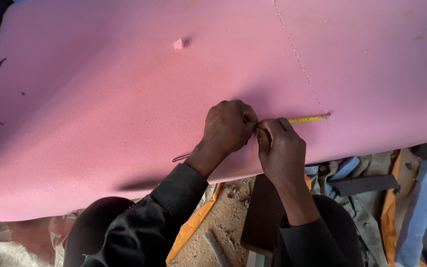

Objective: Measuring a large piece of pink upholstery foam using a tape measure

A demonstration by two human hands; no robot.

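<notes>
Head view shows the left hand (228, 127) and right hand (280, 148) close together on a wide pink foam sheet (100, 109). Right-hand fingers pinch the near end of a yellow tape measure (308, 119) stretched rightward to a dotted line (300, 62); left-hand fingers are curled shut, on what I cannot tell. The tape could slip off the dotted line if the soft foam gives. A foam crumb (178, 44) lies far off; fabric scraps (366, 183) clutter the floor.
</notes>
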